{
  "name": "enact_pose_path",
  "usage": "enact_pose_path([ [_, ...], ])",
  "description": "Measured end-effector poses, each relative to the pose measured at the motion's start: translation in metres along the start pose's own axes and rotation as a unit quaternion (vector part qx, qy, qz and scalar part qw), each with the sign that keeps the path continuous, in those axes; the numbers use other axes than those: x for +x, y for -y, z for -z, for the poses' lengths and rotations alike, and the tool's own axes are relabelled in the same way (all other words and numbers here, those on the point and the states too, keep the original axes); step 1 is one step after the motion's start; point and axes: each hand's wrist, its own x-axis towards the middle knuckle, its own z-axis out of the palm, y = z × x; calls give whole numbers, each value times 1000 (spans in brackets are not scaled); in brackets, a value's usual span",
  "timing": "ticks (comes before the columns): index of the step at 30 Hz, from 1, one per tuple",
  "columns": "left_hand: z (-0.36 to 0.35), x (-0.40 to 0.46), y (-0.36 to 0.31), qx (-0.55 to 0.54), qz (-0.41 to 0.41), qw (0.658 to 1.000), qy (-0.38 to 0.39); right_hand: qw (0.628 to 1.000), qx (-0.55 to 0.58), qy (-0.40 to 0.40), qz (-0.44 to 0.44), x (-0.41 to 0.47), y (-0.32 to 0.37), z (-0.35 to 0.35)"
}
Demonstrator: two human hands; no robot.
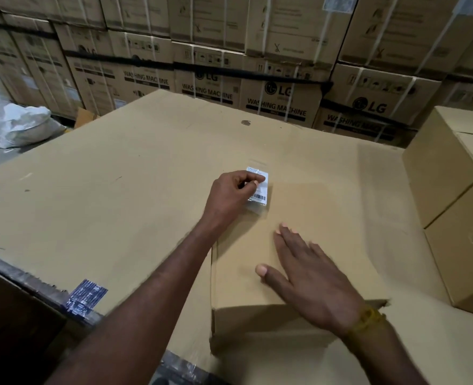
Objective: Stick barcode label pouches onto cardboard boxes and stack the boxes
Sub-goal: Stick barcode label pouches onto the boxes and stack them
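So the barcode label pouch is being set down on the far part of the top of a small cardboard box, which itself sits on a big flat sheet of cardboard used as the work surface. The pouch is pinched near its upper edge by the left hand – thumb and forefinger curled onto it, the rest of the fingers tucked in. That grip is probably chosen so the clear pouch can be lined up before it gets pressed flat; whether the sticky side is already touching the box can't be told from here.

The right hand is spread wide and laid flat on the box top, nothing gripped, thumb out to the side. It looks like the box is being held steady so it isn't shoved along while the pouch goes on – makes sense for a light box on smooth cardboard.

Two plain boxes are already stacked at the right edge of the surface, likely the pile this one is meant to join. Behind it all, a wall of washing machine cartons is stacked up, and white sacks are lying on the floor to the left
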Motion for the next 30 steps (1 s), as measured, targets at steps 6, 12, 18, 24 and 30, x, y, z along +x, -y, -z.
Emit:
enact_pose_path([
  [6, -1, -1, 0, 2, -4, 1000, 4, 999, 14, -30, -27, 53, -7, 8],
  [12, -2, -3, -2, -13, 2, 1000, 6, 1000, -1, -4, -26, -23, 7, -8],
  [18, 0, -2, -4, 13, 5, 1000, 2, 999, 2, -20, -28, 13, 0, 1],
  [24, 0, -6, -6, 11, 3, 1000, 8, 998, 4, -48, -28, 45, -7, 0],
  [30, -1, -6, -8, 3, 9, 1000, 4, 1000, -8, -11, 8, -15, 7, -12],
])
